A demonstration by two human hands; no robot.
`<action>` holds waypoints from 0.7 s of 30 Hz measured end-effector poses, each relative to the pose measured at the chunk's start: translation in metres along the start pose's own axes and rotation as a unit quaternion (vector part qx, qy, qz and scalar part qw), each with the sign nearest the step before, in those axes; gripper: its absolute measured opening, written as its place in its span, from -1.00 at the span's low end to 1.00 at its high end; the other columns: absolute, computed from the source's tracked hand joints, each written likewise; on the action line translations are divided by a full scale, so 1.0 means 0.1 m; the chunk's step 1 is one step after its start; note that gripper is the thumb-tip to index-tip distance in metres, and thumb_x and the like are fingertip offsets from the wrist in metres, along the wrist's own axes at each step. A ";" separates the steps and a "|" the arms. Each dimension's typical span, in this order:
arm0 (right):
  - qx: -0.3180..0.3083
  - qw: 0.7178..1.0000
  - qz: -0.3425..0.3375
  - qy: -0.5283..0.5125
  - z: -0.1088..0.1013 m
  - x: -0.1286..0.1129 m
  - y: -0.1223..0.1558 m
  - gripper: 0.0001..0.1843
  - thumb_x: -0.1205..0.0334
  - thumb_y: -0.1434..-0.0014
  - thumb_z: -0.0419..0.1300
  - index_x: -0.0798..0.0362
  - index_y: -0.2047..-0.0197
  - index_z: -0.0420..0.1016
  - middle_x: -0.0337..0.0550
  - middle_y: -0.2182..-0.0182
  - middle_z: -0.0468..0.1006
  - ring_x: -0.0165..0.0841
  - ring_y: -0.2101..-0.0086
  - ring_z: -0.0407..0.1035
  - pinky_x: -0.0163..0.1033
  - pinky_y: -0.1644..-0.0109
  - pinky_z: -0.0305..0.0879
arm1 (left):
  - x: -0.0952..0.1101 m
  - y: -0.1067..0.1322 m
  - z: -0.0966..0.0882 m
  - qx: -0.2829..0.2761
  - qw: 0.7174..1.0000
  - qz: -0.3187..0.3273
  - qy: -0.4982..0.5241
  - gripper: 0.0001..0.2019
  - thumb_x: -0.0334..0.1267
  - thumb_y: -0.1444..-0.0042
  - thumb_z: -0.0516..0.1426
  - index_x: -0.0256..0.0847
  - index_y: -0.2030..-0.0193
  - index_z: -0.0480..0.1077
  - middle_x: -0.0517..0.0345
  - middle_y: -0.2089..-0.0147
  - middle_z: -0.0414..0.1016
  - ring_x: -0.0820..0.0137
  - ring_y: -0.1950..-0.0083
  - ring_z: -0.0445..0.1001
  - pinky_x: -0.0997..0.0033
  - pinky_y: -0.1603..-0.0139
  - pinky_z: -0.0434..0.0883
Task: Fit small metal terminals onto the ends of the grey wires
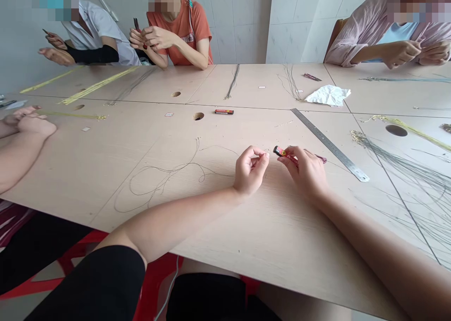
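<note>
On the desk (211,227), thin dark cords (172,171) lie in loose loops to the left, one strand running toward the left hand (252,171). That hand's grip is pinched closed on a tiny piece (267,152), probably a cord end, though it is too small to confirm. Just right of it, apart, the right hand (308,171) has its grip closed around a red-and-black tube (287,156), black end facing the pinch. Good practice: keep both hands steady and the facing ends aligned, with slack cord clear. The tube's far end is covered by fingers; a dark red handle (322,159) beyond is partly hidden, its tool unidentified.
</note>
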State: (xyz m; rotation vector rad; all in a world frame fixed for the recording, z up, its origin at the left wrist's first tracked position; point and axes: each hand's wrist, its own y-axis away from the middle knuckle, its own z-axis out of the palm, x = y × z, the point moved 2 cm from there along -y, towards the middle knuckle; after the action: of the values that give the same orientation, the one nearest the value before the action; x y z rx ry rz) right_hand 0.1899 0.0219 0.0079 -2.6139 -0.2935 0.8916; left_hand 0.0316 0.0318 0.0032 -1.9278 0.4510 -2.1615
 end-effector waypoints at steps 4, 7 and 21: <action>-0.027 0.969 0.066 -0.238 0.03 -0.06 0.02 -0.69 -0.08 -0.31 -0.04 -0.01 0.15 0.24 -0.22 0.43 0.38 -0.37 0.45 0.29 -0.25 0.35 0.22 | 0.02 0.02 0.01 -0.016 1.000 0.004 0.024 -0.70 -0.03 -0.14 0.17 -0.20 0.41 0.23 0.40 0.64 0.09 0.62 0.64 0.05 0.56 0.63 0.01; -0.078 0.907 0.110 -0.398 0.08 -0.11 0.03 -0.60 -0.18 -0.28 -0.05 -0.01 0.23 0.28 -0.32 0.53 0.19 -0.44 0.55 0.12 -0.29 0.47 0.15 | 0.05 0.04 0.03 -0.024 0.999 0.024 0.028 -0.71 -0.05 -0.16 0.16 -0.20 0.41 0.24 0.37 0.60 0.14 0.63 0.62 0.06 0.55 0.61 0.04; -0.108 0.818 0.192 -0.532 0.18 -0.19 0.07 -0.50 -0.16 -0.19 -0.11 -0.02 0.63 0.03 -0.36 0.77 -0.02 -0.48 0.70 -0.19 -0.29 0.61 -0.16 | 0.04 0.05 0.06 -0.038 0.998 -0.005 0.056 -0.69 -0.03 -0.13 0.18 -0.20 0.41 0.25 0.39 0.62 0.08 0.63 0.64 0.02 0.56 0.64 -0.02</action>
State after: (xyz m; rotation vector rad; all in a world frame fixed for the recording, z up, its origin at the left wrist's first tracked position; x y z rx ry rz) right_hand 0.1640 0.0146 0.0024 -2.0633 -0.1255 2.5431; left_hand 0.0372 0.0249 0.0058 -1.8572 0.5509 -2.2988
